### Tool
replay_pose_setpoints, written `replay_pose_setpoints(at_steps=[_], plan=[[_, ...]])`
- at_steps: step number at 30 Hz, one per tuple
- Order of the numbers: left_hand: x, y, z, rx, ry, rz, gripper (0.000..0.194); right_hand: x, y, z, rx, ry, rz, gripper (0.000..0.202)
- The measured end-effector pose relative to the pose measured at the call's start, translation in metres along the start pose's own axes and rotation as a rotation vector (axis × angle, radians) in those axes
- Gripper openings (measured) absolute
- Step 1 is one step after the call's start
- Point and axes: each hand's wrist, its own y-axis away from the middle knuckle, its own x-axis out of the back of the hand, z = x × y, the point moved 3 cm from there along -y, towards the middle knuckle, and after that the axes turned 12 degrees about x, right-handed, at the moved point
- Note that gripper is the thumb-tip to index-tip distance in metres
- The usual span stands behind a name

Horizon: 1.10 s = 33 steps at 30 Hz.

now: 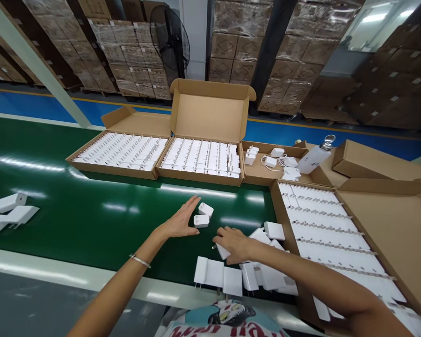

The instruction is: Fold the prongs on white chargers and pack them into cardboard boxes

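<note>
My left hand (182,220) is over the green belt with thumb and fingers spread. Just to its right, two small white chargers (201,221) lie close together, apart from my fingers. My right hand (233,243) has its fingers curled round a white plug charger (223,252), whose metal prong sticks out to the left. Below and right of that hand, a loose heap of white chargers (272,276) lies on the belt, some with prongs pointing down. The right forearm hides part of this heap.
Open cartons (199,178) of upright chargers in rows line the belt's far side. Another filled carton (284,220) stands at the right. A shallow box (257,175) holds cables, chargers and a white bottle (314,159). More white chargers (10,210) lie far left.
</note>
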Motion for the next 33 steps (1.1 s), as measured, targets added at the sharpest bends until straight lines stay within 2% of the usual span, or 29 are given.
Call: replay_pose_setpoints(at_steps=[2,4,6,8,10,13,15,18,20,22,24,27,29,31,33], plan=[[-0.011,-0.014,0.005,-0.051,0.034,-0.015,0.088,-0.002,0.003,0.003,0.003,-0.016,-0.013,0.051],[-0.020,-0.024,0.011,-0.068,0.071,0.018,0.070,0.007,0.009,0.012,0.043,-0.136,0.029,0.050],[-0.024,-0.026,0.013,-0.060,0.067,0.080,0.054,0.023,0.020,0.024,0.086,-0.296,0.132,0.054],[-0.022,-0.021,0.010,-0.032,0.048,0.115,0.049,0.037,0.030,0.037,0.094,-0.400,0.253,0.061],[-0.019,-0.013,0.003,0.010,0.043,0.124,0.048,0.043,0.033,0.048,0.064,-0.405,0.369,0.057],[-0.014,-0.002,-0.005,0.033,0.039,0.145,0.048,0.044,0.021,0.063,-0.004,-0.336,0.512,0.034],[-0.014,0.002,-0.005,0.001,0.033,0.131,0.050,0.042,0.003,0.068,0.002,-0.302,0.558,0.027],[-0.017,0.003,-0.001,-0.064,0.023,0.093,0.052,0.044,-0.024,0.063,0.148,-0.226,0.534,0.036],[-0.018,0.003,-0.002,-0.066,0.001,0.139,0.062,0.044,-0.035,0.053,0.281,-0.273,0.472,0.049],[-0.020,0.003,-0.008,-0.022,-0.038,0.192,0.083,0.041,-0.039,0.044,0.336,-0.426,0.419,0.068],[-0.026,0.004,-0.017,0.035,-0.097,0.190,0.095,0.032,-0.040,0.038,0.274,-0.532,0.416,0.086],[-0.040,0.005,-0.024,0.064,-0.180,0.161,0.079,0.010,-0.042,0.032,0.129,-0.441,0.453,0.109],[-0.049,0.005,-0.022,0.056,-0.222,0.168,0.069,-0.004,-0.046,0.030,0.071,-0.330,0.491,0.116],[-0.056,0.004,-0.015,0.044,-0.245,0.162,0.066,-0.012,-0.049,0.030,0.045,-0.240,0.531,0.115],[-0.056,0.003,-0.006,0.037,-0.227,0.122,0.069,-0.012,-0.049,0.031,0.049,-0.138,0.576,0.106]])
